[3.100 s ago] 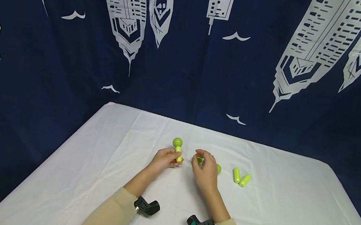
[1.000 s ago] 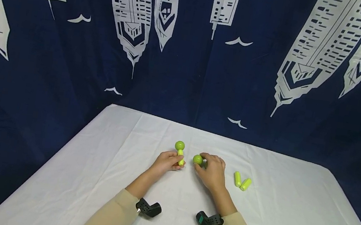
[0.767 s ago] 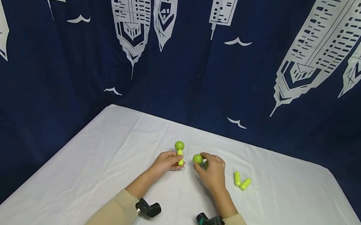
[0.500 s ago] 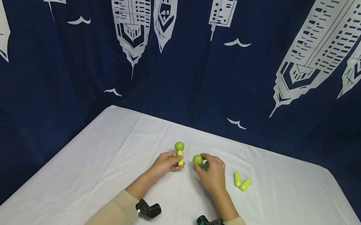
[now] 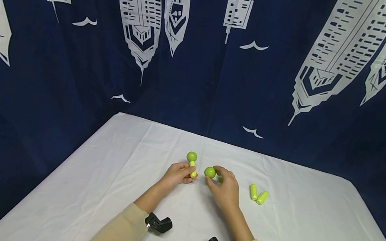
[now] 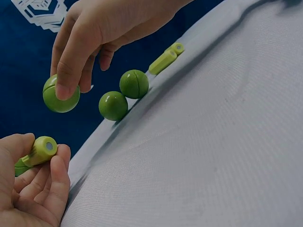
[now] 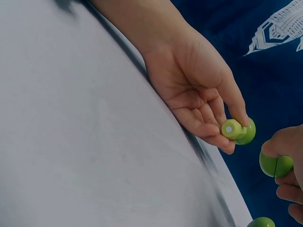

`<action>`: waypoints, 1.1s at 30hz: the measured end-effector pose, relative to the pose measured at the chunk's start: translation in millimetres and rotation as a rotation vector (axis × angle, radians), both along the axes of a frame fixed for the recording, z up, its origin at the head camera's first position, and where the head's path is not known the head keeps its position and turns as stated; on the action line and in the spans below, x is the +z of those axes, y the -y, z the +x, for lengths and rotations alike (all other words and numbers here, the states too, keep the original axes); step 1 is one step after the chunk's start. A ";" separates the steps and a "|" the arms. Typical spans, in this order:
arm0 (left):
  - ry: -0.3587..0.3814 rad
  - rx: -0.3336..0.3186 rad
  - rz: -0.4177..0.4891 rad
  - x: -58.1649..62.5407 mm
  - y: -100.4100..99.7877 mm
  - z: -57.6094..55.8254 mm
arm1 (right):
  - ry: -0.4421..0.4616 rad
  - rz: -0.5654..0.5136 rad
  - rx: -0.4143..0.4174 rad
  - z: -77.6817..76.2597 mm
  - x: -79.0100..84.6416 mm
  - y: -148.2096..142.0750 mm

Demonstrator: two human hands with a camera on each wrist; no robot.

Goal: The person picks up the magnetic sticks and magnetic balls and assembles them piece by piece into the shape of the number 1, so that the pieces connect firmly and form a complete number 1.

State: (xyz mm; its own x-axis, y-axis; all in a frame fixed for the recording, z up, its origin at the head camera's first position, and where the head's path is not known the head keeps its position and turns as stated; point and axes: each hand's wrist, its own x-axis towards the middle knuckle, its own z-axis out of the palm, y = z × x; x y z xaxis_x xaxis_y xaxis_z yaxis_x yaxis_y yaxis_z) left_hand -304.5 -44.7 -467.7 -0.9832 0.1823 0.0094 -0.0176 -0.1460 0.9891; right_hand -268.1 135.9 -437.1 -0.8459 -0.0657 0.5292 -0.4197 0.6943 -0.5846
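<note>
My left hand (image 5: 176, 174) pinches a yellow-green magnetic rod (image 5: 192, 170) between thumb and fingers. A green ball (image 5: 192, 156) sits at the rod's far end. The near end shows a grey round spot in the left wrist view, where the rod (image 6: 41, 151) points toward the camera. To its right, my right hand (image 5: 226, 188) pinches another green ball (image 5: 209, 172) with thumb and fingertips. This ball (image 6: 60, 97) is clear of the table, apart from the rod. Two more green balls (image 6: 113, 106) lie side by side on the cloth, mostly hidden behind the right hand in the head view.
Two loose yellow-green rods, one upright-lying (image 5: 253, 192) and one slanted (image 5: 262, 197), are on the white-covered table (image 5: 305, 222) right of the right hand. A dark blue curtain (image 5: 189, 94) with white building prints hangs behind the table's far edge.
Over the last half second my right hand has shifted slightly left and nearer with its ball. About three seconds ago it was reaching round the balls. The left hand keeps its hold, nearly still.
</note>
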 end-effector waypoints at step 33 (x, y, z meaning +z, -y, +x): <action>-0.003 0.017 -0.008 -1.4 0.3 -0.5 | 0.387 -0.554 0.133 30.5 16.4 29.7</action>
